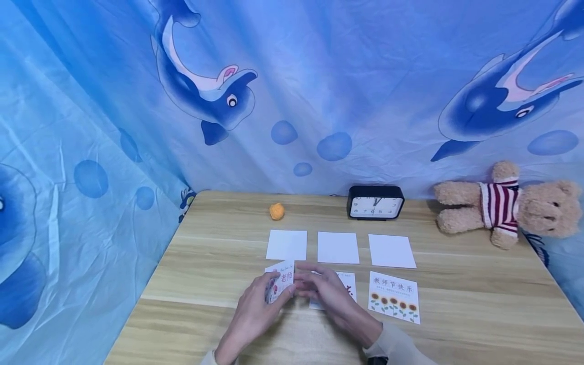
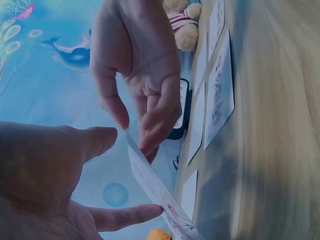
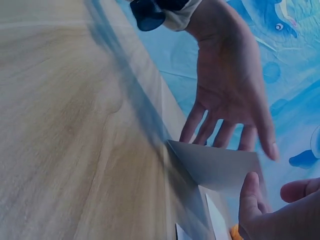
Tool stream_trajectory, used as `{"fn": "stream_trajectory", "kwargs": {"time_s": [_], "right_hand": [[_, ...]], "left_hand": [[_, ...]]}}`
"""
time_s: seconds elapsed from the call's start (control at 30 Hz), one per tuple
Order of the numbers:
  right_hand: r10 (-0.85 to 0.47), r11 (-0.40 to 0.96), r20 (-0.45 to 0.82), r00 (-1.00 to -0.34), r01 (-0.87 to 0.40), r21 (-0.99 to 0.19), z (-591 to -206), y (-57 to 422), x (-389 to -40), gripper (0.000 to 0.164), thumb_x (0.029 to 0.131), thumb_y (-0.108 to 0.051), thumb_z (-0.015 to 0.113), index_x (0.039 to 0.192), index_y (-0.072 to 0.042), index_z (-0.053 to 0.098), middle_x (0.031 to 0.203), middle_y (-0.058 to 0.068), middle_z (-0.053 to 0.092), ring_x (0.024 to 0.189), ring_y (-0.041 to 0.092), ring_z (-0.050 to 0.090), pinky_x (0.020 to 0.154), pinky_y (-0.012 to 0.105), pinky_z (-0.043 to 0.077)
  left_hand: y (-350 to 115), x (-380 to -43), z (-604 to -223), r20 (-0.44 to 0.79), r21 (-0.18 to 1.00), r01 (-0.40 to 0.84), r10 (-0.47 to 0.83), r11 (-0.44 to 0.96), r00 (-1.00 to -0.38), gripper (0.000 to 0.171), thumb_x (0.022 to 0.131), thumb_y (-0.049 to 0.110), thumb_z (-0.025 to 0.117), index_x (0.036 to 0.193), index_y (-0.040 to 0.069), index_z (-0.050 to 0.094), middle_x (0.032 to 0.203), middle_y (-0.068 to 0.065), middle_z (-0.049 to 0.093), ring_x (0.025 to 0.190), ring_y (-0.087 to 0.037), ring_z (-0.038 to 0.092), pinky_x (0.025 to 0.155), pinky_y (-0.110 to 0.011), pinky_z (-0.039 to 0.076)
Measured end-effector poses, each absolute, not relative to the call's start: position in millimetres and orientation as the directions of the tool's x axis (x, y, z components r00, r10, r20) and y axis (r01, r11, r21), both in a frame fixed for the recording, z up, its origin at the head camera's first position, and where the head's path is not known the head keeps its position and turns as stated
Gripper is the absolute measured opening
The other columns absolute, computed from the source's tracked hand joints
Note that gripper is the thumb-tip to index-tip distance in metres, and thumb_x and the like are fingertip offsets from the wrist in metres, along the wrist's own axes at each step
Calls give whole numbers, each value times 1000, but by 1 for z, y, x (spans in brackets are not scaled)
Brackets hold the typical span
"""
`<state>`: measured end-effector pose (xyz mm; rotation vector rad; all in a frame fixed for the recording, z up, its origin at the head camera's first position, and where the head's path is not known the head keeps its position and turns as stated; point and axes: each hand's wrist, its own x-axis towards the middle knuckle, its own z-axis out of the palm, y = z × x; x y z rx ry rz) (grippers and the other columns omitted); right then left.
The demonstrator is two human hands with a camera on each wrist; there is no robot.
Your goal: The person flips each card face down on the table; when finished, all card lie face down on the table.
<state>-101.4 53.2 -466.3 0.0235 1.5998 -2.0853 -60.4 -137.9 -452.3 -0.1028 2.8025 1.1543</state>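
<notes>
Your left hand (image 1: 257,306) has thumb and fingers clamped on the flower-print card (image 1: 285,281), tilted up over the counter (image 1: 182,284), nearer you and left of the clock (image 1: 376,205). Your right hand (image 1: 337,301) is at its edge; can't tell if it's pinching. White cards (image 1: 338,248), red-print card (image 1: 349,287), sunflower card (image 1: 394,298): all your side of the clock. Bear (image 1: 499,205) right of it.

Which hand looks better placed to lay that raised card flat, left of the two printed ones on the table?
Probably the left hand: it touches the raised card from the left, while the right hand, though close to the card too, extends across the middle printed card.
</notes>
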Motion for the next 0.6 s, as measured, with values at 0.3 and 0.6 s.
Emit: {"fn": "stream_trajectory", "kwargs": {"time_s": [0.3,0.6], "right_hand": [[-416,-168,-286,-863,382,-909,-474,46,-101,53,101,-18,66,144,9,49,131,24,69,106,19,74,95,29,63],[-408,-54,-301,-862,352,-934,-479,45,-99,69,98,-35,73,149,3,45,143,26,59,114,24,70,99,45,62]], "left_hand": [[-136,-58,-449,-112,756,-77,14,650,-994,73,92,66,67,143,15,60,142,-17,64,123,-34,64,96,-53,57],[-136,-59,-444,2,945,37,105,326,-994,42,102,34,68,135,9,64,128,-15,70,111,-28,75,92,-27,64]]}}
